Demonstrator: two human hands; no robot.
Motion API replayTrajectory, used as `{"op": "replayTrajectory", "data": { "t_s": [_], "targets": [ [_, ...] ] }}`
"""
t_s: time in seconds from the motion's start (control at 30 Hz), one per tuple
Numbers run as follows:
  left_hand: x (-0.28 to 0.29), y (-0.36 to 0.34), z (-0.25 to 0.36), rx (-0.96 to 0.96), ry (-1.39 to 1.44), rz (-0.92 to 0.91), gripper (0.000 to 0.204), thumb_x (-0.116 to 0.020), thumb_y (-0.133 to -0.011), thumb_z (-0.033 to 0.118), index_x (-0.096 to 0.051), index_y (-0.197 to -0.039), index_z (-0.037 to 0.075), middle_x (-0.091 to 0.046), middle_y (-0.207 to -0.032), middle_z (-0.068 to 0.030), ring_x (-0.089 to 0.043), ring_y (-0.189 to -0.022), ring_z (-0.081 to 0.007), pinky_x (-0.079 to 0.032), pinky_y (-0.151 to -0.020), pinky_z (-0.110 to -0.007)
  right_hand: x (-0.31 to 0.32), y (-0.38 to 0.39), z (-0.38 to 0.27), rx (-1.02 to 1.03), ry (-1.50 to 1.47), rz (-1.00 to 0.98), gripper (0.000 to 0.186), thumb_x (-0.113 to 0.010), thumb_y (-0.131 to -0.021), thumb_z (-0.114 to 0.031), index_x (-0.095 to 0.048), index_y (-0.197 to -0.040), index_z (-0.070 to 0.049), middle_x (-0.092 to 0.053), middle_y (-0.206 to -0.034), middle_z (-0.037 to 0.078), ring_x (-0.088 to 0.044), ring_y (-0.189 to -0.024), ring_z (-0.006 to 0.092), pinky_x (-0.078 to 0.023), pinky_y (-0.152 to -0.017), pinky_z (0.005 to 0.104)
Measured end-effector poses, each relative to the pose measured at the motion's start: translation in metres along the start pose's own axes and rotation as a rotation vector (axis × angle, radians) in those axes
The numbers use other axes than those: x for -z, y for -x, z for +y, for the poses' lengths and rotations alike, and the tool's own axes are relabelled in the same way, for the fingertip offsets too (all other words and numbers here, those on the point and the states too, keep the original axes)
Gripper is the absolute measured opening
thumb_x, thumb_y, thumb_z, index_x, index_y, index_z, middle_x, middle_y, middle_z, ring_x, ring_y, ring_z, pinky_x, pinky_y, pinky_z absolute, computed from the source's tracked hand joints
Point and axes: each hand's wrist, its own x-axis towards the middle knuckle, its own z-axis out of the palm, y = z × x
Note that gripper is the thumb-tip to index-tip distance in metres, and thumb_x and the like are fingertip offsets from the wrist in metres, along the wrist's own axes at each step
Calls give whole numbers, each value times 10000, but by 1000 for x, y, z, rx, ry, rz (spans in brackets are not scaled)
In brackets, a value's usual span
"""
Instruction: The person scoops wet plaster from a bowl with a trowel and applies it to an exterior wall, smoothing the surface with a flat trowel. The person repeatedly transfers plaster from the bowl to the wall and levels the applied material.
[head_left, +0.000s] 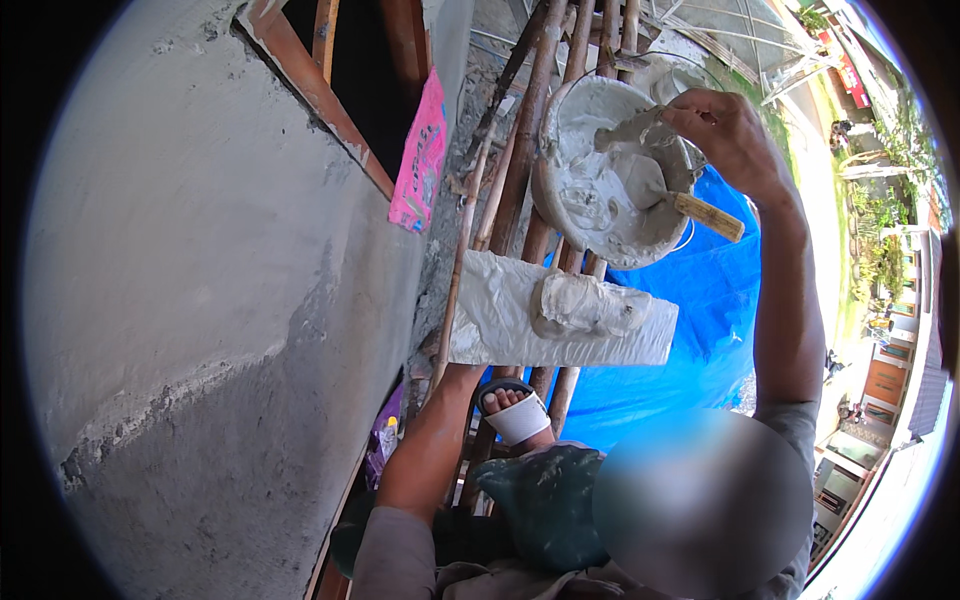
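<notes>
My right hand (pixel 735 140) reaches over a bucket (pixel 540 195) of wet grey-white plaster. Its fingers are closed on a flat, plaster-caked tool (pixel 635 130) whose exact kind I cannot make out. A second tool with a wooden handle (pixel 710 217) leans in the bucket, its other end sunk in the plaster. Nearer to me is a long plaster hawk (pixel 500 310), smeared white, with a thick lump of plaster (pixel 590 305) on top. My left forearm (pixel 425 445) runs up to its near edge; the hand is underneath, holding the hawk, with its fingers hidden.
Long wooden poles (pixel 520 180) form the platform beneath. A plastered wall (pixel 200 250) rises on the left, with a wooden frame (pixel 320 95) and a pink packet (pixel 418 155) beside it. A blue tarp (pixel 650 390) lies below on the right. My sandalled foot (pixel 515 412) stands on the poles.
</notes>
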Motion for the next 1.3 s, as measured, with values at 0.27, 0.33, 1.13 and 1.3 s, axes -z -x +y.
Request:
{"op": "replayTrajectory", "data": {
  "t_s": [0.27,0.33,1.13,1.3],
  "targets": [
    [3,49,-7,39,321,-200,649,-450,-972,391,-182,-1484,95,-250,-1515,-91,-182,-1418,-221,-167,-1177,-401,31,30,-73,242,134,-88,175,-594,-896,-144,-598,-864,28,-533,-765,56,-457,-724,137,-370,-723,290],
    [16,69,-11,71,445,-242,650,-448,-973,394,-179,-1485,96,-248,-1517,-91,-179,-1420,-221,-164,-1179,-401,-3,28,-84,334,60,-107,133,-622,-851,-106,-620,-831,26,-561,-724,69,-496,-673,154,-410,-653,308],
    [88,204,-50,195,206,419,492,-520,-940,330,-387,-1343,80,-490,-1276,-83,-472,-1093,-170,-375,-916,-340,-205,257,-37,-295,-1173,-295,240,-552,-812,-151,-626,-923,49,-626,-782,133,-594,-679,198,-484,-651,305],
    [86,185,-49,192,221,440,472,-530,-937,322,-415,-1322,75,-518,-1246,-83,-510,-1044,-163,-404,-874,-330,-304,209,-114,-197,-1144,-558,519,-627,-819,-94,-450,-1287,45,-553,-1227,181,-532,-1141,272,-418,-982,378]
  ]
}}
